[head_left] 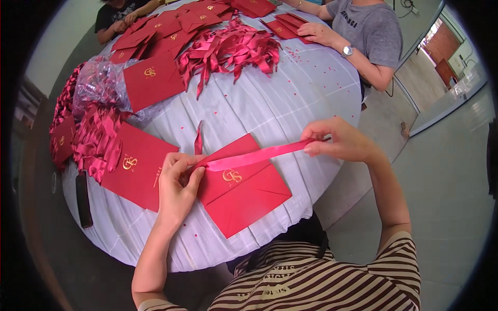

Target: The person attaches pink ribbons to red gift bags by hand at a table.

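A flat red paper gift bag (pixel 246 194) with a gold emblem lies tilted on the white-covered table in front of me. Above it a pink satin ribbon (pixel 254 157) is stretched taut between my hands. My left hand (pixel 179 179) pinches the ribbon's left part at the bag's upper left edge, and a darker ribbon tail (pixel 198 139) sticks up beyond those fingers. Past the bag's right side, my right hand (pixel 332 139) is closed on the other ribbon end, off the table. Another red bag (pixel 137 166) lies flat under and left of my left forearm.
Loose ribbons are heaped at the left (pixel 98 140) and far middle (pixel 233 49), beside a clear plastic bag (pixel 101 85). More red bags (pixel 155 78) pile up behind. A black strip-like object (pixel 83 199) lies at the left edge. Two people sit across, their hands (pixel 319 33) near bags.
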`<state>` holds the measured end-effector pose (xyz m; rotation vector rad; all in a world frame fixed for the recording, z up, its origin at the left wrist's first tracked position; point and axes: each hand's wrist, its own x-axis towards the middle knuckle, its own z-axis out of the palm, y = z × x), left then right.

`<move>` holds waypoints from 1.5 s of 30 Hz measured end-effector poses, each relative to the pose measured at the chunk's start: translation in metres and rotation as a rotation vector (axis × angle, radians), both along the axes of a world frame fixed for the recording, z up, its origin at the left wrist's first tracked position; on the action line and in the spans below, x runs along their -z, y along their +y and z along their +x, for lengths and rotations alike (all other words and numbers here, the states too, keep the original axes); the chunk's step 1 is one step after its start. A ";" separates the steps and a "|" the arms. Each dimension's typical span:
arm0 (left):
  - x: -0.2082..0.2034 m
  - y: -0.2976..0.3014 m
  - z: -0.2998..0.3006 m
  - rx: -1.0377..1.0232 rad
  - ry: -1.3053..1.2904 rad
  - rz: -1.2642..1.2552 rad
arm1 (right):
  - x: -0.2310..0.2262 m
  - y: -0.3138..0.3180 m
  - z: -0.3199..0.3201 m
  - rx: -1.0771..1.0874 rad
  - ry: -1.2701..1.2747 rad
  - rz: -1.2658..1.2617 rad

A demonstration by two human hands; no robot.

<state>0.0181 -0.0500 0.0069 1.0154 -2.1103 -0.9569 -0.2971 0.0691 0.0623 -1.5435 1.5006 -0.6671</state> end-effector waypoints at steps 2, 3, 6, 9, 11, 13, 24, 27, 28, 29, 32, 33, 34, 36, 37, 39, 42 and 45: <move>-0.006 0.005 -0.005 0.006 -0.035 -0.057 | 0.004 0.005 -0.005 0.135 -0.142 -0.027; -0.008 0.008 -0.008 -0.004 -0.067 -0.113 | 0.009 0.007 -0.005 0.149 -0.143 -0.029; -0.014 0.006 -0.009 0.041 -0.164 -0.371 | 0.017 0.006 0.004 0.272 -0.373 -0.134; -0.023 0.005 -0.019 0.025 -0.231 -0.550 | 0.020 0.007 0.015 0.375 -0.473 -0.221; -0.027 -0.002 -0.024 0.168 -0.200 -0.445 | 0.019 0.006 0.022 0.451 -0.534 -0.302; -0.028 -0.011 -0.034 0.171 -0.170 -0.442 | 0.018 0.002 0.031 0.442 -0.542 -0.334; -0.046 -0.039 -0.051 0.317 -0.264 0.189 | -0.006 0.012 0.052 0.448 -0.443 -0.567; -0.074 -0.044 -0.049 0.392 -0.121 0.270 | -0.020 0.028 0.043 0.362 -0.424 -0.670; -0.082 -0.046 -0.050 0.430 -0.079 0.262 | -0.024 0.032 0.040 0.355 -0.470 -0.646; -0.091 -0.047 -0.051 0.428 -0.074 0.240 | -0.028 0.032 0.041 0.346 -0.466 -0.666; -0.111 -0.044 -0.059 0.442 0.048 0.157 | -0.039 0.031 0.051 0.253 -0.655 -0.866; -0.117 -0.042 -0.062 0.419 0.077 0.136 | -0.043 0.030 0.057 0.253 -0.645 -0.879; -0.120 -0.040 -0.063 0.394 0.105 0.120 | -0.048 0.030 0.066 0.240 -0.701 -0.904; -0.120 -0.038 -0.065 0.390 0.146 0.149 | -0.050 0.027 0.077 0.230 -0.748 -0.933; -0.119 -0.038 -0.067 0.385 0.185 0.183 | -0.051 0.025 0.080 0.171 -0.893 -0.892; -0.117 -0.037 -0.069 0.426 0.201 0.224 | -0.048 0.022 0.084 0.117 -1.020 -0.854; -0.118 -0.037 -0.067 0.446 0.245 0.313 | -0.048 0.013 0.095 0.208 -0.823 -0.640; -0.120 -0.036 -0.068 0.476 0.318 0.384 | -0.050 0.002 0.108 0.381 -0.460 -0.557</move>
